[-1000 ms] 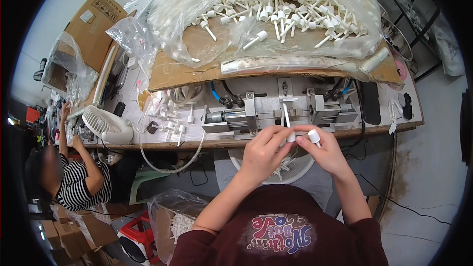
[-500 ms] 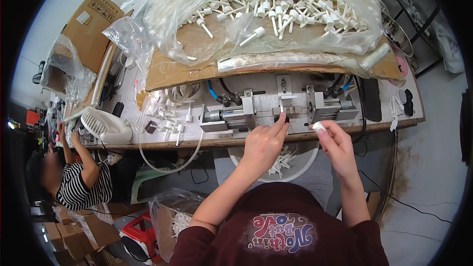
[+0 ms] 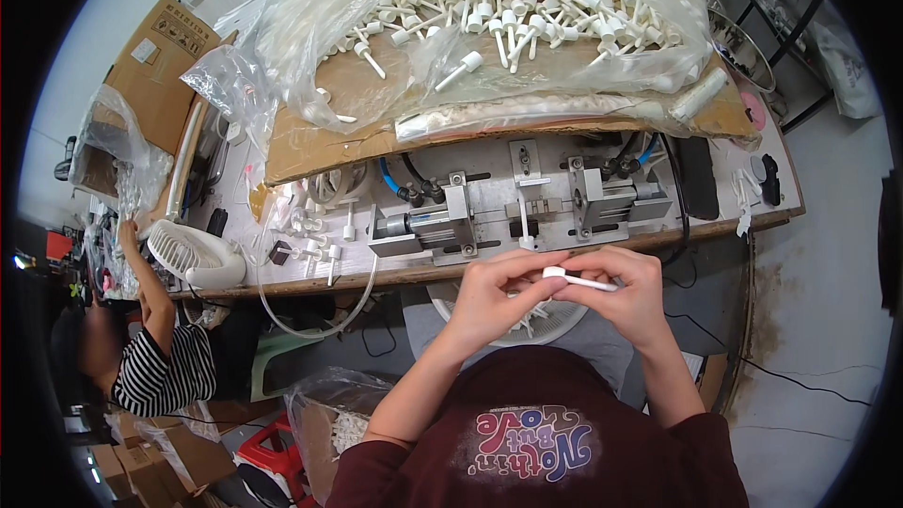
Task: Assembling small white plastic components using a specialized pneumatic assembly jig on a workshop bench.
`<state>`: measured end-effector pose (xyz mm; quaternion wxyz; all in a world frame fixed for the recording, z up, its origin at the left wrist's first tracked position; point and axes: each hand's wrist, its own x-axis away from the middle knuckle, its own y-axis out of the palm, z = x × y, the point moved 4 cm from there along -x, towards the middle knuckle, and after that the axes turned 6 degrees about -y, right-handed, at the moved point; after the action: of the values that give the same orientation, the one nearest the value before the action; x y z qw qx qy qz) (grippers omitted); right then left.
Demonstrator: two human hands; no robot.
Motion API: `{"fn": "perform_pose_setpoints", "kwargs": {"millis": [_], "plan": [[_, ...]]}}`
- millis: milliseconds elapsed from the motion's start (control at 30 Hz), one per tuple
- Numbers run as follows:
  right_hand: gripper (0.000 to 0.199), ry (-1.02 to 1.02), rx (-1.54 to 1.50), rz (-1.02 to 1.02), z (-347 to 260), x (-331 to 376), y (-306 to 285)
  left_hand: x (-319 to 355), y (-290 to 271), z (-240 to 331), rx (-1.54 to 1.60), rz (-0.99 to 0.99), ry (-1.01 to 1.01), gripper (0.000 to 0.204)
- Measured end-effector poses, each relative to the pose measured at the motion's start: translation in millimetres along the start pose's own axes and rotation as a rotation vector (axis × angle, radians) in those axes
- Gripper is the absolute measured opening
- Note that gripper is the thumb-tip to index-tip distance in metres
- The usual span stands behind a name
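Observation:
My left hand (image 3: 494, 293) and my right hand (image 3: 625, 293) meet in front of the bench edge, fingers bent inward. Between them lies a white plastic cap with a stem (image 3: 593, 281), its cap end toward the left and its stem pointing right. My left fingertips pinch at the cap end, while the right fingers close around the stem side. Just beyond the hands, a second white stemmed cap (image 3: 525, 226) rests in the metal clamping fixture (image 3: 541, 202), stem pointing away. Below the hands, a round white bowl (image 3: 567, 327) of white pieces is partly hidden.
A plastic-lined cardboard sheet (image 3: 376, 136) heaped with white stemmed caps (image 3: 508, 14) overhangs the fixture. Pneumatic cylinders (image 3: 428, 226) flank it. Leftward are loose white pieces (image 3: 334, 254), a white fan (image 3: 188, 252) and another person (image 3: 160, 362). A black strip (image 3: 696, 179) lies right.
My left hand has drawn back from the fixture and joined my right hand, which has moved left. A stemmed cap now shows between both hands. The view has shifted slightly.

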<state>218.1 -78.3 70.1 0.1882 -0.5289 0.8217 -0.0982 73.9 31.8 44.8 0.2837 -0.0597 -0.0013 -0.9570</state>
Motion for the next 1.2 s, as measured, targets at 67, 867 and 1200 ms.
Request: {"fn": "perform_pose_setpoints", "kwargs": {"millis": [67,867,1200], "plan": [[0.023,0.212,-0.303,0.056,7,3,-1,3,-4,-5,0.142,0.034,0.01,0.031],[0.013,0.299,-0.686,-0.017,40,-9,19,35,8,24,-0.663,0.108,0.621,0.033],[0.018,0.093,-0.08,0.152,32,-8,13,-7,1,-27,-1.08,0.413,0.526,0.032]]}}
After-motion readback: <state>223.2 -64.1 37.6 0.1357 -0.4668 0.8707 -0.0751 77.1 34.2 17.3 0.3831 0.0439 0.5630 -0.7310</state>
